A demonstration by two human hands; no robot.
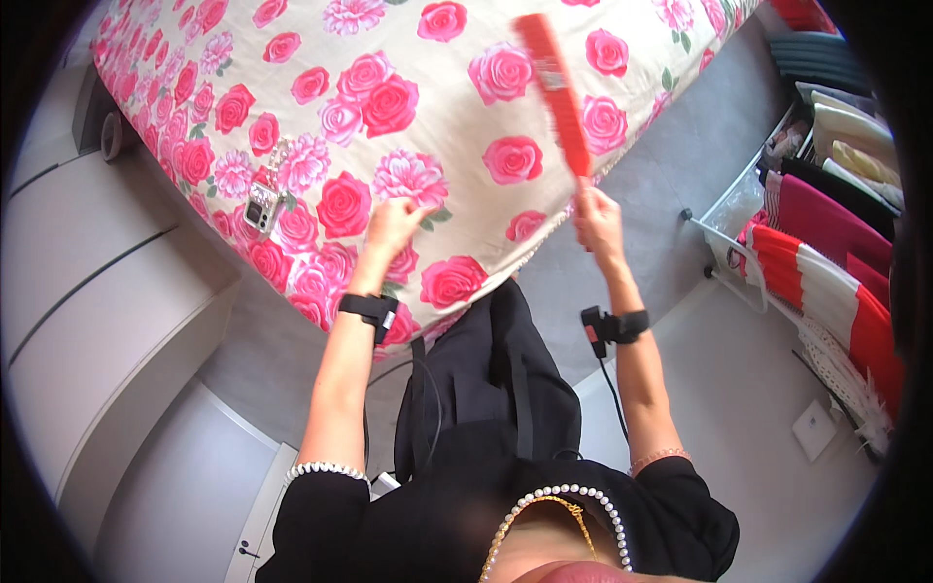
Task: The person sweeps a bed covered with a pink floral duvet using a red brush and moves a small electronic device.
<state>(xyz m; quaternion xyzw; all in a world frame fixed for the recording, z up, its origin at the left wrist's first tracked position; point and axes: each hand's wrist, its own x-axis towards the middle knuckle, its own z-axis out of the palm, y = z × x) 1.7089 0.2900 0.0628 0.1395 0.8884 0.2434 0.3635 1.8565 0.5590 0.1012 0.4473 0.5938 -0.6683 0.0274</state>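
Note:
A long red bed brush (557, 95), blurred along its length, extends over the bed from my right hand (599, 218). That hand is wrapped around its handle near the bed's right edge. My left hand (397, 227) is over the floral bedsheet (452, 116), its fingers curled beside a pink printed flower. Whether those fingers pinch any cloth cannot be seen. The sheet is cream with pink and red roses and covers the bed before me. To the left of my left hand lies a phone (260, 207) in a decorated case with a beaded strap.
At right stands a metal clothes rack (729, 237) with several hanging garments (816, 218). White cabinets (95, 270) line the left side, with a door (255, 539) at lower left. A cable (612, 401) hangs from my right wrist's black strap. A white square object (815, 430) lies at lower right.

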